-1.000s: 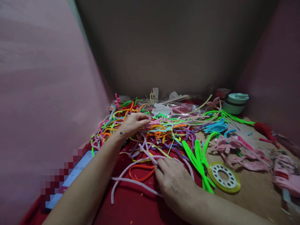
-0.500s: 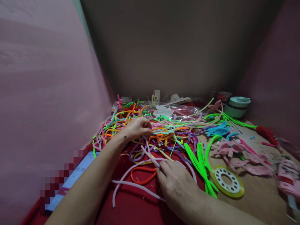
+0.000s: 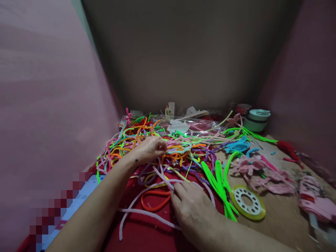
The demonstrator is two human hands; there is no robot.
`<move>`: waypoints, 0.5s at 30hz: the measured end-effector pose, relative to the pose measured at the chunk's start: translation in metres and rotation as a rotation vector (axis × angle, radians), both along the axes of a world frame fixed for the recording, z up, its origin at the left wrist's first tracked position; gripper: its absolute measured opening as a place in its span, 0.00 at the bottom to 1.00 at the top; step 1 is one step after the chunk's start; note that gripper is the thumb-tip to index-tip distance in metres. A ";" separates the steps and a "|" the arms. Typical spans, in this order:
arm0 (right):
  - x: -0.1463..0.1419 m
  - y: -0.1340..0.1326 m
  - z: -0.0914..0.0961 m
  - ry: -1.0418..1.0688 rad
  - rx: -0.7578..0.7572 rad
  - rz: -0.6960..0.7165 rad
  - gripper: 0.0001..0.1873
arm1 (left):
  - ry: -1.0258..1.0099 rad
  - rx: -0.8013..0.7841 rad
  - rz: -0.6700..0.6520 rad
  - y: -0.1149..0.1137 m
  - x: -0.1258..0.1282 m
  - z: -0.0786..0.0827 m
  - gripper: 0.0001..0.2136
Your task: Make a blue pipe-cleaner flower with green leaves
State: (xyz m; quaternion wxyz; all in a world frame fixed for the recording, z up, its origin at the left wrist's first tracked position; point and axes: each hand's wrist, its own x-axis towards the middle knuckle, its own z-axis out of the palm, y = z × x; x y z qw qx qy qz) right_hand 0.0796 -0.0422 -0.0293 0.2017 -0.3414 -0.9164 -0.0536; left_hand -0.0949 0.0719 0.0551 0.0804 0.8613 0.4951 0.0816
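My left hand point(image 3: 152, 147) is over the far pile of multicoloured pipe cleaners point(image 3: 126, 145), its fingers curled closed near pale pink strands. What its fingertips hold, if anything, is hidden. Lower down, my right hand point(image 3: 193, 206) is closed on pale lilac pipe cleaners point(image 3: 141, 210), whose ends stick out to the left of its fingers. An orange-red loop point(image 3: 156, 209) lies beside the right fingertips on red cloth point(image 3: 147, 234). Bright green folded pipe cleaners point(image 3: 219, 189) rest just right of that hand.
A yellow tape roll point(image 3: 262, 211) with a white core lies on a brown board point(image 3: 278, 224). Beyond it are pink fuzzy pieces point(image 3: 252, 166), a pink glue gun point(image 3: 312, 196), blue pipe cleaners point(image 3: 237, 145) and a mint-green lidded container point(image 3: 256, 122). A phone point(image 3: 76, 206) lies behind my left forearm.
The whole view has shifted slightly, so things sit a little further left. My left hand's fingers look more curled in over the pile. The right hand keeps its hold on the lilac strands.
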 end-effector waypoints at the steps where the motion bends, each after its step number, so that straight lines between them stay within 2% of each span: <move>1: 0.001 0.000 0.001 0.004 -0.014 0.000 0.04 | 0.013 -0.042 -0.003 -0.001 0.001 -0.001 0.09; 5: 0.007 0.004 0.022 0.069 -0.098 -0.040 0.05 | 0.061 -0.217 -0.050 -0.004 -0.001 -0.007 0.14; 10: 0.007 0.037 0.059 0.086 -0.210 -0.148 0.10 | 0.065 -0.253 -0.135 -0.004 -0.004 -0.015 0.14; 12: 0.001 0.058 0.061 0.064 -0.136 -0.160 0.13 | 0.058 -0.278 -0.154 -0.004 -0.004 -0.017 0.14; 15: -0.006 0.080 0.051 -0.004 -0.069 -0.165 0.22 | 0.019 -0.248 -0.145 -0.005 -0.006 -0.012 0.13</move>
